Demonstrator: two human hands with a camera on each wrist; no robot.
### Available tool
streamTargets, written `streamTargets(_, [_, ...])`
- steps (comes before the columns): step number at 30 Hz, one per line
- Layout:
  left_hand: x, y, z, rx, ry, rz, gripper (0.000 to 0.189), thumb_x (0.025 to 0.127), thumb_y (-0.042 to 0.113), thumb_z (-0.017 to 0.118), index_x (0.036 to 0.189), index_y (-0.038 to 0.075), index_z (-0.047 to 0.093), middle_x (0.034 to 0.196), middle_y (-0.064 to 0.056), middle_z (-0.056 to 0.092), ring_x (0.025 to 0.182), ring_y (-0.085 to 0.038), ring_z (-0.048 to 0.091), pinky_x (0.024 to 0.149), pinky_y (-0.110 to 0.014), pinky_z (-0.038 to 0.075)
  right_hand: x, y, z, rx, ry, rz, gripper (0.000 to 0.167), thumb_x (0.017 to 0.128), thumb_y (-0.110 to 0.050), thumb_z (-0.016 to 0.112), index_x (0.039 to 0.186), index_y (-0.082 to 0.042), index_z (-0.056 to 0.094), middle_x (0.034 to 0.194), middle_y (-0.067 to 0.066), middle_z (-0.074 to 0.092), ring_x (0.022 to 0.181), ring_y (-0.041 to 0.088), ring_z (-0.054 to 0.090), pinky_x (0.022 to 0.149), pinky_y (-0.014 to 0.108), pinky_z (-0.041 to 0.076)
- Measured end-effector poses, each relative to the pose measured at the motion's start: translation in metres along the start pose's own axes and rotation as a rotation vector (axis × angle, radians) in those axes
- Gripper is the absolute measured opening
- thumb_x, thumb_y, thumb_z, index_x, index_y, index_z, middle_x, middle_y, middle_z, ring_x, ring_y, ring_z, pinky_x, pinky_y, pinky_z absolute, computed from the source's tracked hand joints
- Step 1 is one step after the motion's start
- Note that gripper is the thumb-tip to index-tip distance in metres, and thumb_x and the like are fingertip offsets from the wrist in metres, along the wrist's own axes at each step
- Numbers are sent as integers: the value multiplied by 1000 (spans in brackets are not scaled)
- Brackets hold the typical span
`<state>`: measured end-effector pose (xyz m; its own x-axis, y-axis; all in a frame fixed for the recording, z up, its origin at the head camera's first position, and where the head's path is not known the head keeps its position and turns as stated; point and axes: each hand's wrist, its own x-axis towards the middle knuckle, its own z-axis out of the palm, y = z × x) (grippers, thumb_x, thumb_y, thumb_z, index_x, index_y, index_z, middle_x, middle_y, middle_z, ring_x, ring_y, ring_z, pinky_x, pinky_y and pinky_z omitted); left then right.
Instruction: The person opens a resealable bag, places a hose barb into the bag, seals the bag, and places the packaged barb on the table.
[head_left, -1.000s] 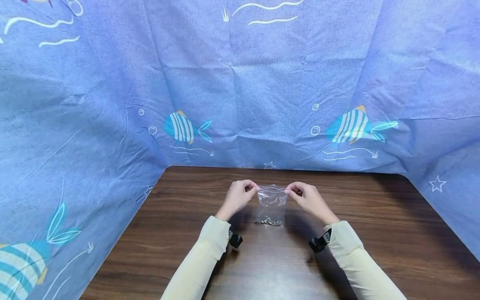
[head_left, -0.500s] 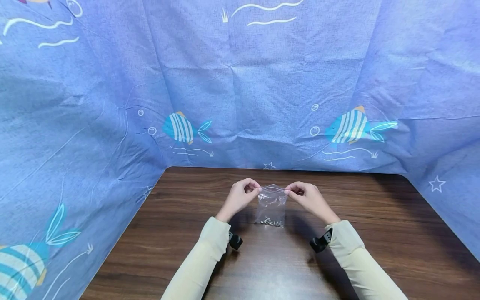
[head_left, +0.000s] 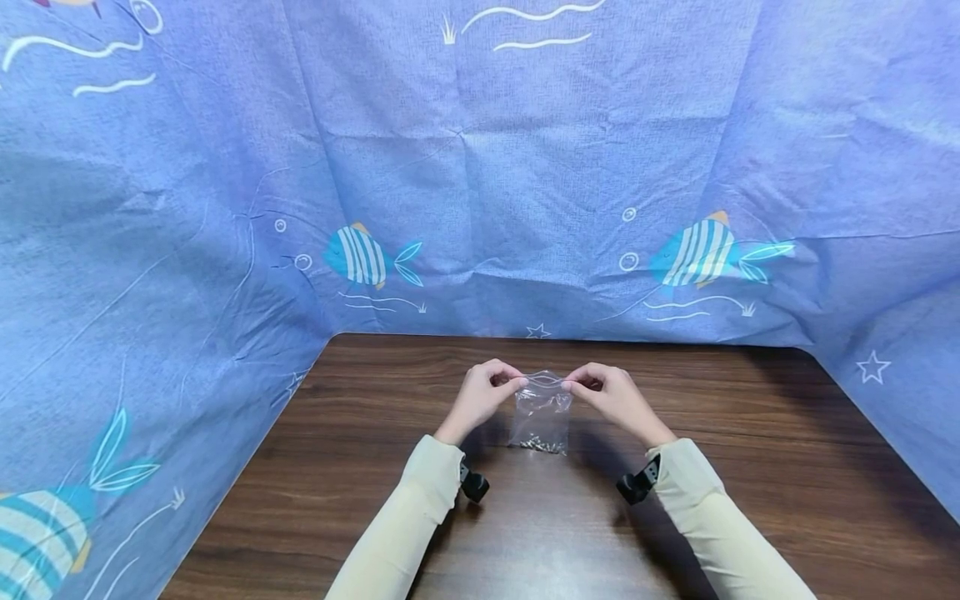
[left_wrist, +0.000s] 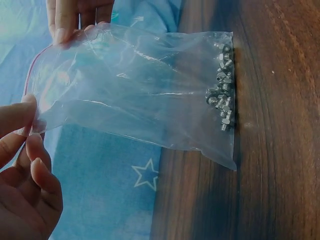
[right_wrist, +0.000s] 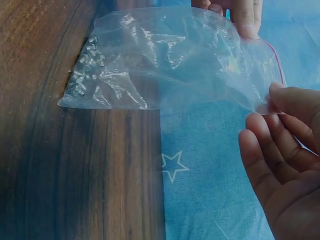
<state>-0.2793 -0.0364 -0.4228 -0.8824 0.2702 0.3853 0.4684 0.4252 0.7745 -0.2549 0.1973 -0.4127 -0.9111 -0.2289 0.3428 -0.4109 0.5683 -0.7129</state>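
Note:
A clear zip bag (head_left: 543, 417) hangs upright between both hands, its mouth parted a little at the top. Small shiny metal bolts (left_wrist: 223, 90) lie heaped along its bottom edge. My left hand (head_left: 483, 396) pinches the bag's top left corner between thumb and index finger. At the top right corner, my right hand (head_left: 611, 398) pinches it the same way. A thin red line runs along the mouth in both wrist views. The other fingers of the right hand (right_wrist: 295, 160) are loosely bent below the corner in the right wrist view.
A dark wood-grain table (head_left: 330, 467) lies under the hands. Blue fish-print cloth (head_left: 540, 167) stands behind it and along both sides. Each wrist carries a small black camera (head_left: 474, 483) that juts inward over the table.
Both hands have come slightly closer together along the bag's top edge, and the mouth has bowed apart a little. The bag and the bolts stay in nearly the same place.

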Motion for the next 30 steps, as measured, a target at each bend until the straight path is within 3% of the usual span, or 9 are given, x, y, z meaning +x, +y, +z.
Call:
streamTargets(13, [0, -5, 3, 16, 26, 56, 9, 85, 18, 74, 83, 9, 76, 76, -3, 66, 61, -3, 45, 57, -17, 38, -1, 1, 8, -4, 29, -27, 9, 88, -20, 70, 89, -10, 72, 79, 0, 68, 67, 6, 53, 61, 22, 44])
streamTargets(19, [0, -5, 3, -47, 17, 31, 11, 84, 18, 74, 86, 7, 75, 73, -6, 64, 61, -3, 46, 57, -18, 38, -2, 3, 6, 14, 34, -18, 10, 88, -19, 70, 90, -10, 72, 82, 2, 70, 69, 4, 55, 63, 21, 45])
streamTargets(25, [0, -4, 3, -134, -19, 5, 12, 85, 16, 72, 93, 6, 74, 83, -9, 70, 64, -2, 49, 59, -17, 40, -2, 0, 5, 39, 20, -16, 12, 88, -20, 70, 92, -9, 72, 82, 3, 70, 68, 5, 55, 62, 21, 46])
streamTargets(30, [1, -4, 5, -116, -39, -5, 13, 84, 17, 74, 93, 9, 75, 86, -7, 69, 62, -3, 47, 57, -17, 38, -2, -2, 7, 50, -13, -12, 15, 89, -24, 70, 95, -11, 73, 84, 1, 70, 71, 6, 57, 65, 23, 47])
